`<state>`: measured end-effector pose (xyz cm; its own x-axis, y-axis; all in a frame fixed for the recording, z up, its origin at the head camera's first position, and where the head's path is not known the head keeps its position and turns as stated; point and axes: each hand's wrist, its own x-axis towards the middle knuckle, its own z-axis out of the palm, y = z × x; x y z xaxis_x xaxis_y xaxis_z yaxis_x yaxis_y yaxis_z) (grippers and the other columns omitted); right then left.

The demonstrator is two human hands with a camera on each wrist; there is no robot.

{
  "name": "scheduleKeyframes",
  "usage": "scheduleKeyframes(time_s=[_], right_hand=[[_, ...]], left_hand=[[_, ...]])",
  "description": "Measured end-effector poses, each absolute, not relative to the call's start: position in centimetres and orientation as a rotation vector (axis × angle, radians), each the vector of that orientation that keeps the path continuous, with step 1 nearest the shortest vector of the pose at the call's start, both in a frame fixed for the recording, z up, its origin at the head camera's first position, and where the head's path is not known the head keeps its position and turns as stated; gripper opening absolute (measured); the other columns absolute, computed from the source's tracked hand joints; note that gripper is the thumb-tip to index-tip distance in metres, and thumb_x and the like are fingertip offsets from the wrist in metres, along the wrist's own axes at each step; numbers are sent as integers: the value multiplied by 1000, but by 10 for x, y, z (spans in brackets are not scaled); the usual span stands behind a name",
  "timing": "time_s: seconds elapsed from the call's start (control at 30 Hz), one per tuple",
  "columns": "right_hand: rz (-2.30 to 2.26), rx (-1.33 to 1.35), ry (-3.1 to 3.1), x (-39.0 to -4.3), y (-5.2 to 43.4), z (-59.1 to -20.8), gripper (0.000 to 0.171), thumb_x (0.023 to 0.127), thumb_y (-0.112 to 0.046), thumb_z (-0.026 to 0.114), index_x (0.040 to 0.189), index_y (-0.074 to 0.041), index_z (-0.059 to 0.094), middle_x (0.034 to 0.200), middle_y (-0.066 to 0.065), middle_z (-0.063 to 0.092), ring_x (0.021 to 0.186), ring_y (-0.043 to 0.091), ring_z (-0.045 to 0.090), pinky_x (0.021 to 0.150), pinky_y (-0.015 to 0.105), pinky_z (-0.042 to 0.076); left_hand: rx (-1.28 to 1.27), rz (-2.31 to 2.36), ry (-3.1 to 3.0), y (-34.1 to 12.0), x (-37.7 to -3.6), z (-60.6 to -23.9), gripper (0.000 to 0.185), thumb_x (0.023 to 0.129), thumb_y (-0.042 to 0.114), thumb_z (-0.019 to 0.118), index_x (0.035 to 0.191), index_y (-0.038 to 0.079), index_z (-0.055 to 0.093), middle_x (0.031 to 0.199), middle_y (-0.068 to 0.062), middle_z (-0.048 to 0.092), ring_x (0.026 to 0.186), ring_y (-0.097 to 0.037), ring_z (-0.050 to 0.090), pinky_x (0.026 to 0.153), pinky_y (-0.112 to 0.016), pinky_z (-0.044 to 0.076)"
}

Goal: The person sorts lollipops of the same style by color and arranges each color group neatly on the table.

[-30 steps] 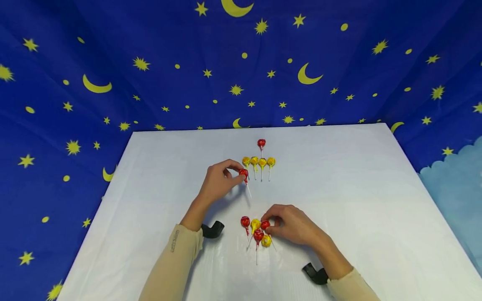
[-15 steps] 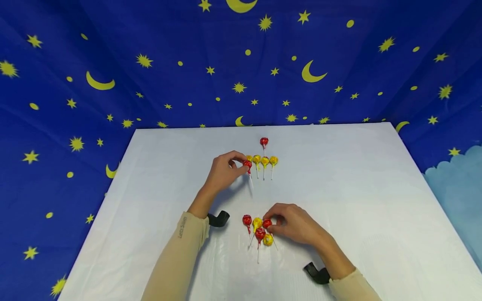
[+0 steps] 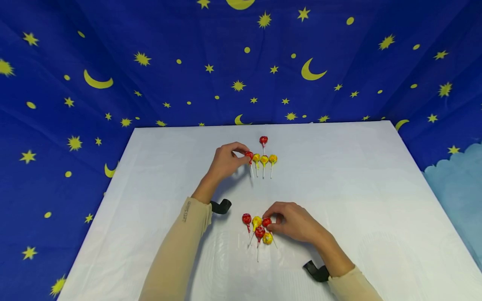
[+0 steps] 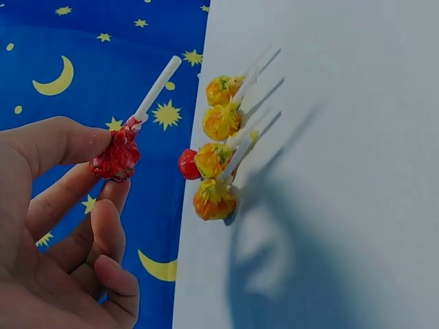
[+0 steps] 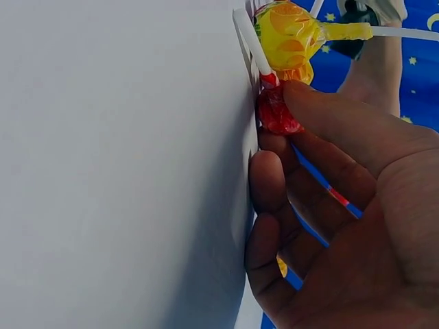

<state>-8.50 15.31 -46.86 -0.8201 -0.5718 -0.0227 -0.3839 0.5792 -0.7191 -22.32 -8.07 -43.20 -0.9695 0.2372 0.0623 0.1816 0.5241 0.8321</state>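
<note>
My left hand (image 3: 226,163) pinches a red-wrapped lollipop (image 4: 116,157) by its head, its white stick pointing up in the left wrist view. It hovers by the left end of a row of several yellow lollipops (image 3: 273,159), hiding the leftmost one in the head view. Beyond the row lies another red lollipop (image 3: 263,140). Nearer, my right hand (image 3: 295,221) holds a red lollipop (image 5: 278,113) between thumb and fingers at the edge of a small cluster. A yellow lollipop (image 5: 285,41) sits right beside it in the right wrist view.
The cluster also has a red lollipop (image 3: 246,218) at its left, another red one (image 3: 260,233) in front and a yellow one (image 3: 267,238). All lie on a white table (image 3: 339,188). A blue star-patterned cloth (image 3: 169,83) hangs behind it.
My left hand has carried its red lollipop away from me and slightly right, up to the left end of the yellow row. The right hand stays in place with its lollipop.
</note>
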Motion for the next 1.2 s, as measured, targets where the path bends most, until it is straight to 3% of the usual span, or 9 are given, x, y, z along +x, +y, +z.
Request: scheduleKeyframes(time_s=[0.47,1.2], right_hand=[[-1066,-777,2525,-87,154,-467,21,84,-20,76,103,-23,70,93,-17,62,74,6,55,67,25,45],[-1078,-792,2527,-88,154,-467,20,83,-21,77,102,-23,70,92,-15,62,74,7,56,68,25,45]], left_hand=[[364,1455,2674,-72,-241,-435,16,85,25,74,100,21,72,98,5,67,74,-17,58,61,-35,47],[275,1497,2654,-61,-275,-428,17,85,24,74,101,19,71,96,6,66,90,-15,60,79,-36,47]])
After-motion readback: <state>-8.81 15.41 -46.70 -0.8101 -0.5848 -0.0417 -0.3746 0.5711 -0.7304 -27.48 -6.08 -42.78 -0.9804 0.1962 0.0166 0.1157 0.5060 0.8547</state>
